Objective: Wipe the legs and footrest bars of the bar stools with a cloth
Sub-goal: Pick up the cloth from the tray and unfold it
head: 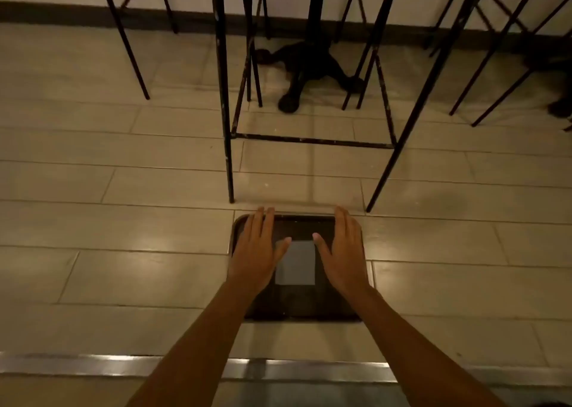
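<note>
Two hands, yours, lie flat and open over a dark tray (305, 312) on the floor tiles (123, 190). Left hand (258, 252) covers the tray's L side, right hand (343, 252) its R side. Fingers (263, 224) are straight, close together and holding nothing, w/ tips reaching the tray's far rim. Cannot tell if the palms touch the tray or hover just above it. Thumbs angle inward toward a grey cloth (295, 264), folded to a flat rectangle, lying mid-tray btwn your hands. L thumb tip overlaps its far-left corner; R thumb tip sits just by its far-right corner.

Straight ahead, just past the tray's far rim, stands the nearest bar stool (384, 97): thin black metal, paint chipped. Its front-left leg (229, 159) meets the floor near the tray's far-left corner. The front-right leg (383, 176) slants down to land just beyond the far-right corner. A footrest bar (312, 140) runs low btwn them, w/ side bars going back. Open floor shows under that bar and wide to L and R of the tray.

Behind the stool is a black table pedestal (309, 69) w/ splayed feet. More stools (123, 35) stand L and R, near the wall's dark skirting (62, 12). A metal floor strip (77, 365) crosses close to you, under your forearms.
</note>
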### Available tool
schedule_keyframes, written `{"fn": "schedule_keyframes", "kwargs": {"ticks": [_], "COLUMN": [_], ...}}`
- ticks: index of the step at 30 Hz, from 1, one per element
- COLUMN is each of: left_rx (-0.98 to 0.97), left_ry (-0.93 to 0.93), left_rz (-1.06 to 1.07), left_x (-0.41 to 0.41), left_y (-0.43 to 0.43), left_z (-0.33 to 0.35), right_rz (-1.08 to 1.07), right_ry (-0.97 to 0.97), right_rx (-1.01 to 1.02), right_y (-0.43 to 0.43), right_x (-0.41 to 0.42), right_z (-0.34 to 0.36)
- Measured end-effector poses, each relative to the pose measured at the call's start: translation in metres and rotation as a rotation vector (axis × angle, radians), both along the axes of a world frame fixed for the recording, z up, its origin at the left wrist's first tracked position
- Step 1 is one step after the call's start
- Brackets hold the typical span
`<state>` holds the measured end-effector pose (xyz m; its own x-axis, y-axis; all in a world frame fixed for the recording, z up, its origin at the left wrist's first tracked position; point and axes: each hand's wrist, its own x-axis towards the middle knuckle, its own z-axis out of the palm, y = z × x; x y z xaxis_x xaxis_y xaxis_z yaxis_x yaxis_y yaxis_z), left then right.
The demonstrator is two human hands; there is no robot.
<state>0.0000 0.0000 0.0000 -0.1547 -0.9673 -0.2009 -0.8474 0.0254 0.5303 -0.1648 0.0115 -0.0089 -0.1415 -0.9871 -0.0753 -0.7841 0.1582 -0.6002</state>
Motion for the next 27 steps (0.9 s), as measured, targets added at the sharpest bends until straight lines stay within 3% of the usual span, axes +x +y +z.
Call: {"fn": "schedule_keyframes", "kwargs": {"ticks": [13,27], "left_rx": [0.389,0.576], "left_ry": [0.298,0.467], "left_rz": [0.199,0.529], "left_x": [-0.013,-0.022], "left_y": [-0.031,-0.044], "left_z": [-0.178,-0.251], "right_rz": [-0.231,-0.516], "right_ry": [-0.452,-0.587], "right_rx": [0.284,0.503], "right_y": [-0.033,-0.041], "right_x": [0.008,0.001], "right_z": [-0.178,-0.265]}}
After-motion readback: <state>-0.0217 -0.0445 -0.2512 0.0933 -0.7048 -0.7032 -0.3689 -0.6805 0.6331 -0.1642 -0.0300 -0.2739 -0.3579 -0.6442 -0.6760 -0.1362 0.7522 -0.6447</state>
